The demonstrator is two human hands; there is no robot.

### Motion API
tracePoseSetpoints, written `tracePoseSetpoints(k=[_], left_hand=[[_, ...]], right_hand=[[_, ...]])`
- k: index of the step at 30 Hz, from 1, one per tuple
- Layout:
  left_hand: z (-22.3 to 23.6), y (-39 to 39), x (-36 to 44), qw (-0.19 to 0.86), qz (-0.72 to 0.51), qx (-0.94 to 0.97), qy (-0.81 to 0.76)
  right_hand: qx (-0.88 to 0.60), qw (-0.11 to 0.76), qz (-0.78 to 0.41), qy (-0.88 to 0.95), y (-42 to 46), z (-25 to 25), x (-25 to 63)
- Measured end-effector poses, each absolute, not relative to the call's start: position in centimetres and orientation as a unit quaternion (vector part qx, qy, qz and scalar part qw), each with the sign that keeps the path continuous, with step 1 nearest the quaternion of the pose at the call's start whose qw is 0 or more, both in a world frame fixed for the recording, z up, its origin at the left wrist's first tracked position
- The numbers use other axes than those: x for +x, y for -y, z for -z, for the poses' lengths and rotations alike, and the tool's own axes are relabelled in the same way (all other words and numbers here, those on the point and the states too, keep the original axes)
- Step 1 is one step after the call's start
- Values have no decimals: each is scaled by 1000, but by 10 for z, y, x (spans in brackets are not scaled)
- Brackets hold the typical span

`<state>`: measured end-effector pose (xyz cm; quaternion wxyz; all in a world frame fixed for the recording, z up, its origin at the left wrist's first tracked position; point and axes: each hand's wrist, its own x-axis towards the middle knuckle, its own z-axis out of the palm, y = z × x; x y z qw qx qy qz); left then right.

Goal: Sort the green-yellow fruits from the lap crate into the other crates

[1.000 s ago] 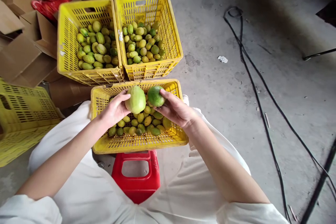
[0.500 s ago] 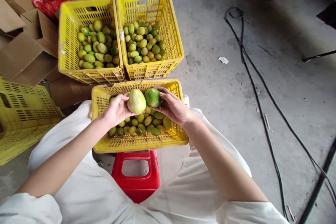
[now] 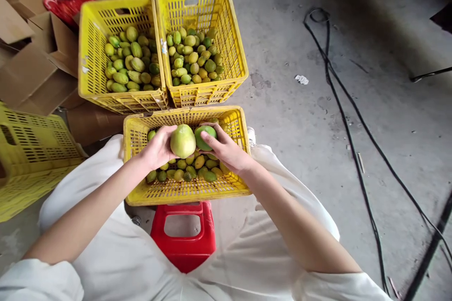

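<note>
In my left hand (image 3: 160, 149) I hold a pale yellow-green fruit (image 3: 182, 141), rounded and smooth, with the fingers closed about its left side. Just right of it, my right hand (image 3: 226, 149) grips a darker green fruit (image 3: 206, 138), thumb across its front. The two fruits are side by side, almost touching. Below both hands is a yellow slatted crate (image 3: 158, 195) between my knees. It holds many smaller-looking green and yellow fruits (image 3: 190, 171), partly hidden by my hands and the held fruits. Their exact kind is hard to tell.
Two more yellow crates, the left one (image 3: 84, 51) and the right one (image 3: 238, 51), stand ahead with similar fruit inside. A red stool (image 3: 183, 249) is between my legs. Cardboard boxes (image 3: 31, 75) and another yellow crate (image 3: 38, 160) are left. A black cable (image 3: 356, 164) crosses the floor at right.
Both held fruits have been turned and lowered slightly toward me. My right thumb has come round onto the front of the green fruit.
</note>
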<state>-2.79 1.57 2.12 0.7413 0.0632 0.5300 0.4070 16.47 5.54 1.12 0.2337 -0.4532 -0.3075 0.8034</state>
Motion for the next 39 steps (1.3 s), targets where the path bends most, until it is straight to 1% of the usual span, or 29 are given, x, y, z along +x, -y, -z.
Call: tracePoseSetpoints(k=[2, 5, 11, 16, 21, 25, 30, 34, 37, 39], left_hand=[[-22, -17, -32, 745, -411, 44, -523], [-23, -20, -37, 738, -429, 72, -516], [-25, -20, -32, 723, -443, 126, -515], [-22, -16, -21, 721, -410, 109, -548], [-19, -18, -29, 725, -423, 61, -540], [-19, -20, -34, 721, -427, 117, -533], [-15, -12, -22, 724, -418, 152, -527], [-13, -7, -17, 720, -400, 98, -558], [-15, -7, -23, 752, -386, 42, -534], [-17, -9, -27, 758, -392, 38, -520]], right_hand=[[-449, 224, -819, 278, -60, -12, 168], [-420, 233, -847, 228, -69, -16, 175], [-446, 277, -817, 238, -67, -22, 175], [-424, 253, -838, 233, -57, -9, 165], [-437, 232, -851, 178, -69, -2, 171], [-438, 236, -841, 212, -77, -6, 177], [-418, 257, -839, 236, -66, -3, 169], [-419, 238, -846, 228, -60, 3, 164], [-427, 224, -849, 217, -68, 1, 167], [-433, 231, -844, 218, -75, -2, 171]])
